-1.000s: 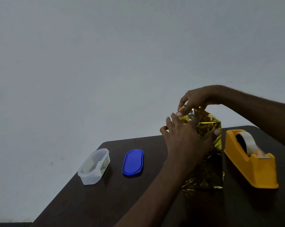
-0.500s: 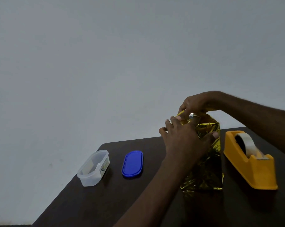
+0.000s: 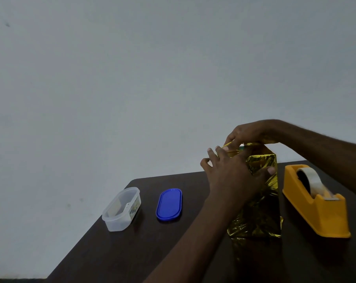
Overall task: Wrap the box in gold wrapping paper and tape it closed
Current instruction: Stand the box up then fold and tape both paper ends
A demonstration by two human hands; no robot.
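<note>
Box (image 3: pixel 261 180): upright, long axis vertical, near the tabletop (image 3: pixel 132 252) right edge, sheathed in gold wrapping paper (image 3: pixel 254 227). Left hand (image 3: pixel 232 176): fingers spread flat against its near face. Right hand (image 3: pixel 248 133): fingers apparently pinching the top fold. Tape dispenser (image 3: pixel 318 203): just right, nearest the right hand.

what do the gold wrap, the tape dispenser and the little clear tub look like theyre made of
Gold wrapping paper: looks like thin metallic foil or film, since it is mirror-shiny with sharp crinkles.
Tape dispenser: seemingly moulded plastic, uniform orange with a smooth, dull surface; the roll in it looks like clear glossy tape.
Clear tub: probably translucent plastic, frosted, as its contents show through dimly.
</note>
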